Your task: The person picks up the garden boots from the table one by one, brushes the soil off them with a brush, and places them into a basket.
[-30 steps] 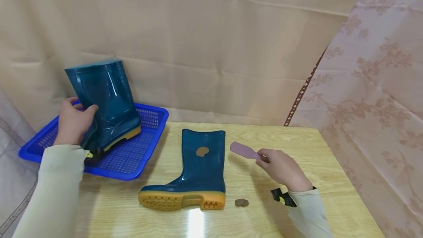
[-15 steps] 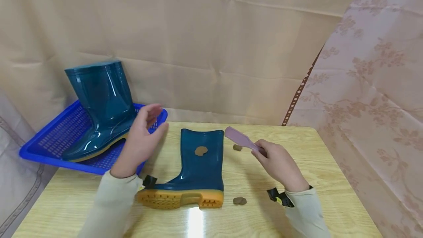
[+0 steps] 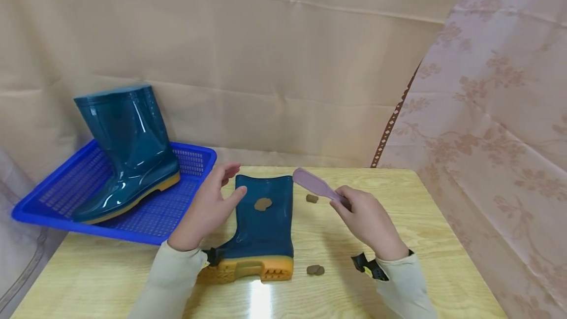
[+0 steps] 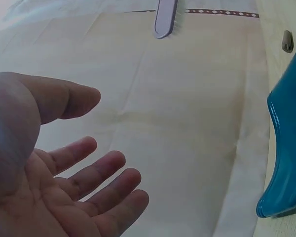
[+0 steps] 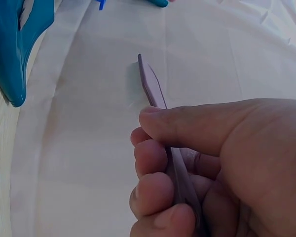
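I see the right hand (image 3: pixel 369 220), fingers (image 5: pixel 155 192) clamped on the brush (image 3: pixel 312 182), and the left hand (image 3: pixel 205 210), fingers apart, near the lying boot (image 3: pixel 267 228).

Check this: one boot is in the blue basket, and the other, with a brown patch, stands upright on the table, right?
Not upright: the brown-patched boot lies on its side on the table, as the head view shows. The other boot is indeed in the blue basket.

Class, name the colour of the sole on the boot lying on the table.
The sole is orange-yellow; the head view shows it best.
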A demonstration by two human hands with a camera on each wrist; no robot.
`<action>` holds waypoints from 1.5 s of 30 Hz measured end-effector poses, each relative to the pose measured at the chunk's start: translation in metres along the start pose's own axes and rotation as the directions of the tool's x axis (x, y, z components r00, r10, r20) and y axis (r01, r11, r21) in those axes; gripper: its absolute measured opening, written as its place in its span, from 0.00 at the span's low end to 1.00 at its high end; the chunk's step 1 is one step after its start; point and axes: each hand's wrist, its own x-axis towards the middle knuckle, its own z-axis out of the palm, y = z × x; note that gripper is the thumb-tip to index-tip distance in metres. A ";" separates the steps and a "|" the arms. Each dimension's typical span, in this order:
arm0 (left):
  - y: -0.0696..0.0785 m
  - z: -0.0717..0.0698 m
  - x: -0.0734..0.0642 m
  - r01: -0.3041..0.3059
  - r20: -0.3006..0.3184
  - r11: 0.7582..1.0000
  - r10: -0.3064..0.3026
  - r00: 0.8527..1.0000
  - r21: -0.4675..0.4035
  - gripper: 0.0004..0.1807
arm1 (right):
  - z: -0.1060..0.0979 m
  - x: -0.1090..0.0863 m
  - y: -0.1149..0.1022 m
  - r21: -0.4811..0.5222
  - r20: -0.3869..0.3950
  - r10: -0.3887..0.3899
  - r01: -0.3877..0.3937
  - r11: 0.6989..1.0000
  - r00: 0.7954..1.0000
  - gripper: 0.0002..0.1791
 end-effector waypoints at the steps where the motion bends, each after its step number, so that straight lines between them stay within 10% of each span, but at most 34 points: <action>1: -0.001 -0.001 -0.001 -0.004 -0.004 1.000 0.004 1.000 0.007 0.31 | 0.000 0.000 -0.001 0.000 0.002 -0.002 0.002 1.000 1.000 0.05; 9: -0.009 0.001 -0.002 0.017 -0.002 0.998 -0.016 1.000 0.064 0.29 | 0.001 0.000 -0.005 -0.006 0.021 0.008 -0.008 1.000 1.000 0.05; 22: -0.005 -0.008 0.008 0.074 0.206 0.967 -0.126 0.970 0.243 0.11 | 0.003 -0.003 -0.008 -0.004 0.043 -0.010 0.010 1.000 0.999 0.06; 32: 0.005 -0.013 0.040 0.158 0.314 0.898 -0.303 0.900 0.411 0.13 | -0.001 -0.005 -0.010 -0.017 0.040 -0.023 0.023 1.000 0.999 0.05; 45: -0.046 0.014 0.057 0.426 0.266 0.794 -0.565 0.781 0.434 0.12 | -0.005 -0.009 -0.013 -0.015 0.037 -0.036 0.036 0.999 0.999 0.05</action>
